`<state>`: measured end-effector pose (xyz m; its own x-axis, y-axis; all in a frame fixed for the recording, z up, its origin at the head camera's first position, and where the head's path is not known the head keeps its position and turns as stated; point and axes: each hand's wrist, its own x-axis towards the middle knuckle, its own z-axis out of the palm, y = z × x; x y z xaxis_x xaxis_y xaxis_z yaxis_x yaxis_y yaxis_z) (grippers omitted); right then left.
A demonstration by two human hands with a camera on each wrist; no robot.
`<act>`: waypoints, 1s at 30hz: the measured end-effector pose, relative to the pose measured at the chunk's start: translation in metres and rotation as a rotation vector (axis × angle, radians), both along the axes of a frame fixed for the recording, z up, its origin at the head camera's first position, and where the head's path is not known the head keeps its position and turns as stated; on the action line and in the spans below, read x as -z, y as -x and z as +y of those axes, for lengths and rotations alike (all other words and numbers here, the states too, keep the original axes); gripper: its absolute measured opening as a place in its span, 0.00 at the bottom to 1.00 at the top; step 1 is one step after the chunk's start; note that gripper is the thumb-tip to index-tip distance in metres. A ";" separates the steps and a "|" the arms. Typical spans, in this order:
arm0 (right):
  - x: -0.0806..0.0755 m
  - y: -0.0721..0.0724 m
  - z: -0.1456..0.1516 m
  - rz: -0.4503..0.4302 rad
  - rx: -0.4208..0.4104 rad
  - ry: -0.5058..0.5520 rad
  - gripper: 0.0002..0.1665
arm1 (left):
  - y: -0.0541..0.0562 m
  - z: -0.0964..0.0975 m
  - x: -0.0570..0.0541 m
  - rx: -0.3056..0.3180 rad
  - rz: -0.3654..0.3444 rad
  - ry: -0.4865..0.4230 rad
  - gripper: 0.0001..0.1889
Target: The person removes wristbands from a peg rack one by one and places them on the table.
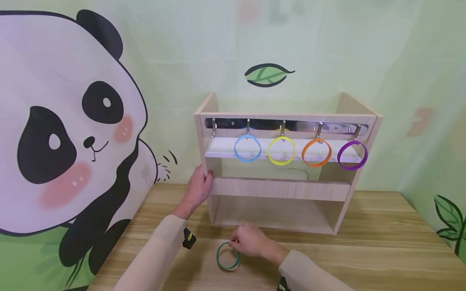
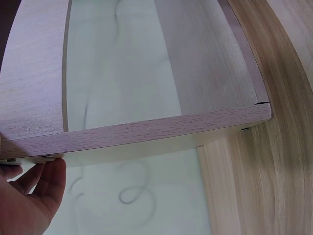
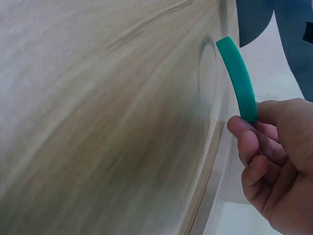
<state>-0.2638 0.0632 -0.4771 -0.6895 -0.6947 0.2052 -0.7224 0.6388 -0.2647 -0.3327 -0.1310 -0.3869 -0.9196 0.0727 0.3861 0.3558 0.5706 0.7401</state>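
In front of the wooden rack (image 1: 280,189), the green ring (image 3: 239,81) is pinched by the fingers (image 3: 239,125) of the nearer right hand (image 1: 251,241), its loop extended leftward and away from the rack, whose left side is held by the left hand (image 1: 198,186).

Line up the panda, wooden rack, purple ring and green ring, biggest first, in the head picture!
1. Panda, though the edge cuts it off
2. Wooden rack
3. Purple ring and green ring together: much smaller, too alike to rank
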 end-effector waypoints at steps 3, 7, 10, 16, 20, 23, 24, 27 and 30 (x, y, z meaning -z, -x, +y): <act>0.002 0.001 -0.002 -0.008 0.007 -0.020 0.09 | 0.000 0.000 0.000 0.000 -0.001 0.002 0.22; 0.005 0.002 -0.004 -0.030 0.017 -0.042 0.10 | 0.000 0.001 -0.001 0.010 0.006 -0.001 0.22; 0.008 0.002 -0.004 -0.050 0.012 -0.045 0.09 | 0.000 0.001 0.000 0.012 0.009 -0.004 0.22; 0.011 0.004 -0.002 -0.083 -0.006 -0.044 0.07 | 0.000 0.001 -0.001 0.004 0.004 -0.001 0.22; 0.014 0.005 0.000 -0.085 -0.009 -0.052 0.06 | 0.001 0.001 0.000 -0.010 0.018 0.006 0.22; 0.016 0.006 0.000 -0.078 -0.015 -0.053 0.06 | 0.001 0.002 0.001 -0.012 0.024 0.001 0.21; 0.016 0.006 0.001 -0.079 -0.015 -0.053 0.05 | 0.001 0.002 0.001 -0.014 0.024 0.001 0.21; 0.016 0.006 0.001 -0.081 -0.014 -0.052 0.05 | 0.000 0.002 0.000 -0.009 0.025 -0.005 0.22; 0.014 0.006 0.003 -0.097 -0.005 -0.051 0.05 | 0.000 0.002 0.000 0.000 0.026 -0.005 0.22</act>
<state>-0.2694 0.0658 -0.4914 -0.7010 -0.7059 0.1021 -0.6980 0.6496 -0.3013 -0.3325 -0.1294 -0.3872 -0.9092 0.0710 0.4102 0.3751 0.5672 0.7332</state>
